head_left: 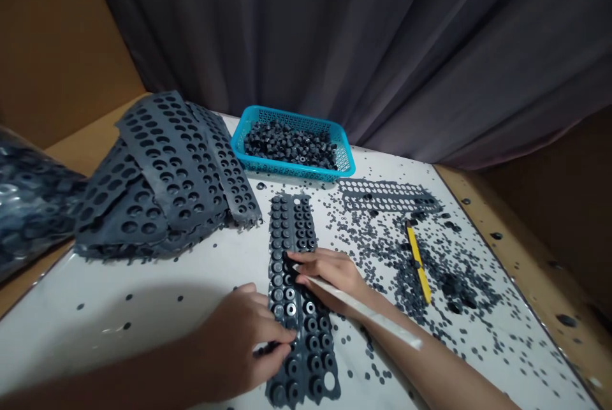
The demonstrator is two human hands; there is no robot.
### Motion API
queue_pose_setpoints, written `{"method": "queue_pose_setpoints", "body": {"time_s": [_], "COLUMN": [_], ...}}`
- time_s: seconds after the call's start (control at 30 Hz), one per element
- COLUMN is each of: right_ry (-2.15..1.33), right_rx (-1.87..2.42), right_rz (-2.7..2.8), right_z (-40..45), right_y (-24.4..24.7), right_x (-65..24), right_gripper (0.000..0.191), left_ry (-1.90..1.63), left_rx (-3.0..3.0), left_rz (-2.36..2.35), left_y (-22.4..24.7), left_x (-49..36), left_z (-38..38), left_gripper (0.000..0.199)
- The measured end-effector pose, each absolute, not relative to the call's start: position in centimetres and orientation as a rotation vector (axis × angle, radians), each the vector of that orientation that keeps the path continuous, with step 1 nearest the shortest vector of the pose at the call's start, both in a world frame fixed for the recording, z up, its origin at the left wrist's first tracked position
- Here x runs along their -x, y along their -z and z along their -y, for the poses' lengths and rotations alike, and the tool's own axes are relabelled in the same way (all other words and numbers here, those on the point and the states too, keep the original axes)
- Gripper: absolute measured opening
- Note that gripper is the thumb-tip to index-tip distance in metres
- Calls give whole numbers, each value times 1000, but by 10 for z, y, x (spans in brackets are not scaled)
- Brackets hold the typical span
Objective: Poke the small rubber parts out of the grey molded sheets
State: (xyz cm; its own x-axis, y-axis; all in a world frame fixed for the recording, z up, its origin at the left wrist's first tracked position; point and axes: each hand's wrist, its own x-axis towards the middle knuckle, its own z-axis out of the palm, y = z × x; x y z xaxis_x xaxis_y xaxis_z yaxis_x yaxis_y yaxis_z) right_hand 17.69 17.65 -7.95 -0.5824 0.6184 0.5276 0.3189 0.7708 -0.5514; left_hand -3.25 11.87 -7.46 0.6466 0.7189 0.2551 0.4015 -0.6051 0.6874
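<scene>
Perforated rubber strip [296, 308] lies at 6 o'clock on the white table [71, 333], studded with black rubber rings [290, 311]. Left hand [239, 346] pinches the strip's edge with its fingers [280, 336]; right hand [335, 276] clenches a white rod [363, 311] against it. Blue basket [296, 118] sits at 12 o'clock.

Left hand [241, 346] on the rubber strip [310, 352], fingertips touching; right hand [332, 276] at its edge, white rod [363, 309] held along the fingers; yellow cutter [419, 263] lies right; blue basket [287, 115] of black plugs [289, 145] beyond.
</scene>
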Motion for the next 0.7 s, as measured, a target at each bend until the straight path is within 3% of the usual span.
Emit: {"method": "queue_pose_setpoints", "body": {"time_s": [0.23, 0.5, 0.7], "right_ry": [-516, -153, -326], "right_rx": [720, 797, 1079], "right_rz": [2237, 2469, 2377], "right_z": [-178, -179, -179], "right_y": [77, 86, 89], "right_x": [-175, -179, -176], "right_gripper": [6, 8, 16], "left_ry": [-698, -638, -650], "left_rx": [-2282, -2286, -2274], "left_rz": [-877, -893, -897], "left_y": [75, 75, 74], "left_x": [33, 33, 34], "left_z": [-121, -119, -117], "left_gripper": [18, 18, 19]}}
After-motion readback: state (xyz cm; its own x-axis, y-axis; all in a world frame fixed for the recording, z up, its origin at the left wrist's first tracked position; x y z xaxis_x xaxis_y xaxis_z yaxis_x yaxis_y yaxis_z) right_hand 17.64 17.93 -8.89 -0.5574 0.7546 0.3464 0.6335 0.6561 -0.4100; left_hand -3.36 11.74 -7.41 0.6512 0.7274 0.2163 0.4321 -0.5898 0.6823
